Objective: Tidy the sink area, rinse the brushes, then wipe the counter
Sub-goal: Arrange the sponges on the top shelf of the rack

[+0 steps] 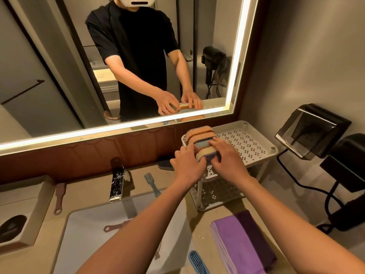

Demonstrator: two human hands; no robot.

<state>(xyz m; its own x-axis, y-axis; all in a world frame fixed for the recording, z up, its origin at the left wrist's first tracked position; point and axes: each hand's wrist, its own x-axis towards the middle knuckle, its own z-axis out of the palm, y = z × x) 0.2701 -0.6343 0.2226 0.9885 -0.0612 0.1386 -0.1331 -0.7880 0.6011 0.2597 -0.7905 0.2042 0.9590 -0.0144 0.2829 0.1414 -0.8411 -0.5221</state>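
Holding sponges (203, 144) on rack (249, 142)

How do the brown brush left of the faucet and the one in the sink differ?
The counter brush lies on the countertop, its whole length visible, running nearly straight toward the camera. The sink brush lies inside the basin, slanted, its head end hidden behind the left forearm. Both are brownish with a hole at the handle end.
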